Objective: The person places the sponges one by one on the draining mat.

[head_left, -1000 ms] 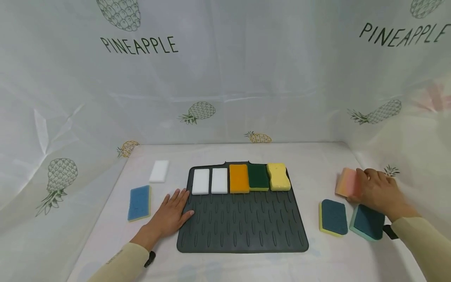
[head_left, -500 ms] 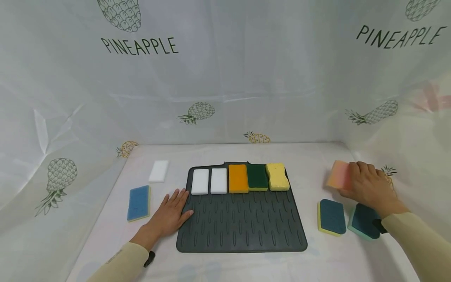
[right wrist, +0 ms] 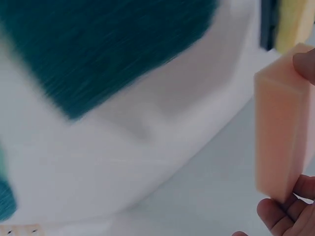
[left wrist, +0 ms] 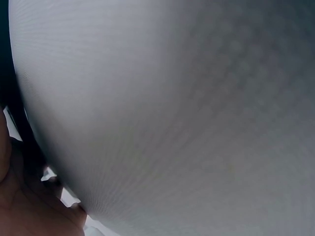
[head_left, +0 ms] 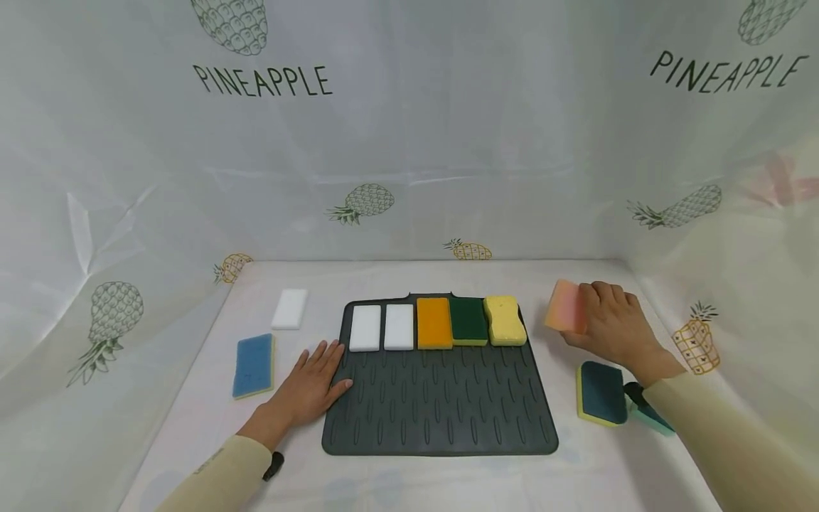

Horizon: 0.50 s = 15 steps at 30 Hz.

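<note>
A dark mat (head_left: 441, 412) lies mid-bench, with five sponges in a row along its far edge: two white (head_left: 382, 327), one orange (head_left: 434, 323), one green (head_left: 468, 321), one yellow (head_left: 505, 321). The right hand (head_left: 611, 323) grips a pink sponge (head_left: 566, 306), lifted off the bench just past the mat's far right corner. The left hand (head_left: 310, 387) rests flat, fingers relaxed, on the mat's left edge.

A blue sponge (head_left: 254, 366) and white sponge (head_left: 289, 308) lie left of the mat (head_left: 439, 412).
</note>
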Motion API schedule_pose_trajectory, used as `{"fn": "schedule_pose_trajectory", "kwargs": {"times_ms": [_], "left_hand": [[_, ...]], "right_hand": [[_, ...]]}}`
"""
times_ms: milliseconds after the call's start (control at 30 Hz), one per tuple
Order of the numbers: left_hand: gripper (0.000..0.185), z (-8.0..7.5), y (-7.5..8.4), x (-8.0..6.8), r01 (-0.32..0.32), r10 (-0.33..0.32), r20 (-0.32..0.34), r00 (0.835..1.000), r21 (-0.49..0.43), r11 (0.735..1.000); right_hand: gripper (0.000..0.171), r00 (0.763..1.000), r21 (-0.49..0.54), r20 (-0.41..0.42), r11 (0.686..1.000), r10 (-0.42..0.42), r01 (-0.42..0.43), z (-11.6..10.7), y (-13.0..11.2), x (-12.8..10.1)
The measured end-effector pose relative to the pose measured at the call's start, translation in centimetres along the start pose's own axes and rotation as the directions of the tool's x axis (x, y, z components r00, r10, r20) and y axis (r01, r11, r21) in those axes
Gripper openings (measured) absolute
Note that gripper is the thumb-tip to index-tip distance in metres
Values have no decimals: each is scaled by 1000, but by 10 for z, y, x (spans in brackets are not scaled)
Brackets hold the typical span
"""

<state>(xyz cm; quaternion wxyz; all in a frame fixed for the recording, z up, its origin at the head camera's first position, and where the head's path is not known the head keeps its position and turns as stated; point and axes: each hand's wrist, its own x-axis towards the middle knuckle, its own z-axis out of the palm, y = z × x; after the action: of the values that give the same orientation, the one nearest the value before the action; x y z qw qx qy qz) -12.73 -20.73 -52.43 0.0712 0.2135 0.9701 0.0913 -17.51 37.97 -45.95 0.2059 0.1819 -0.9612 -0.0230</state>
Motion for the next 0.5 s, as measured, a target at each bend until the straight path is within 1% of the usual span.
{"fn": "schedule_pose_trajectory", "kwargs": {"times_ms": [300, 500], "left_hand": [[77, -1, 0, 1, 4, -4, 7, 1000, -10, 1000], [77, 0, -3, 1, 9, -9, 12, 1000, -14, 1000]], "right_hand": [[88, 998, 56, -35, 997, -46, 48, 2, -39, 21], [87, 999, 74, 5, 996, -48, 47, -1, -64, 34]]}}
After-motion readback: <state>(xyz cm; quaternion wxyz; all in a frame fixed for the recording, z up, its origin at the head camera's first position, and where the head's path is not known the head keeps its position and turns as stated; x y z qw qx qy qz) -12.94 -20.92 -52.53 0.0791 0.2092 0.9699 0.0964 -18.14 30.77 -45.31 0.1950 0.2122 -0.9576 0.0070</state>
